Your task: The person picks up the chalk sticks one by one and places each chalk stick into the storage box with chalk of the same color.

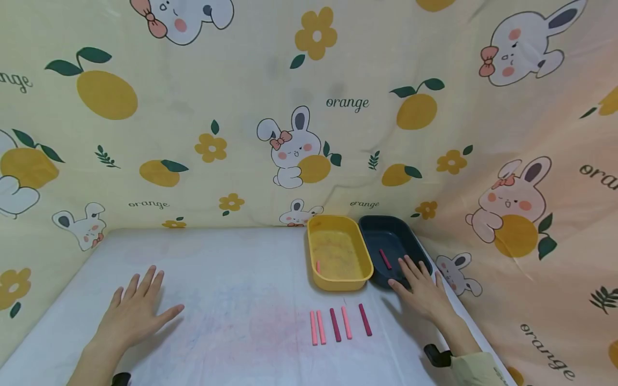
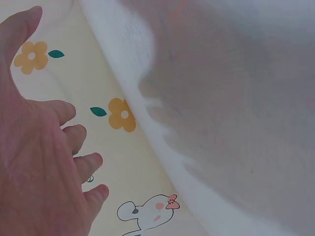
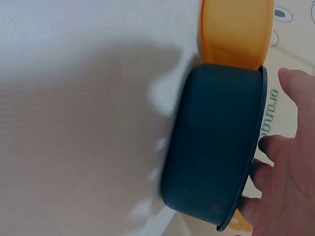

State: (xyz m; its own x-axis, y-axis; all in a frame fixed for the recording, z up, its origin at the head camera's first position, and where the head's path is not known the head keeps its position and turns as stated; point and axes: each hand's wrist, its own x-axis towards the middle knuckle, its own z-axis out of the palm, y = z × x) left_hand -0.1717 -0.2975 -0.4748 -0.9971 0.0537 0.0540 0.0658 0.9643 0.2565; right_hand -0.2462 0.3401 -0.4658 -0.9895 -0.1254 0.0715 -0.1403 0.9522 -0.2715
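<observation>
My left hand (image 1: pixel 132 313) is held over the left part of the white table, fingers spread and nothing in them. On the other side, my right hand (image 1: pixel 425 292) hovers at the near right rim of a dark blue tub (image 1: pixel 388 225), its fingers spread and reaching over the rim. Inside that tub lies a dark red stick (image 1: pixel 385 259) that looks like chalk. A yellow tub (image 1: pixel 340 285) stands beside it with a short pink stick (image 1: pixel 318 266) inside. Several sticks lie in a row in front of the tubs, among them a pink stick (image 1: pixel 346 323) and a dark red stick (image 1: pixel 365 320).
The white tabletop (image 1: pixel 227 268) bears faint blue and pink smudges. Behind it and to the right hangs a yellow cloth (image 1: pixel 251 69) printed with rabbits and oranges. The two tubs touch or nearly touch, close to the table's right edge.
</observation>
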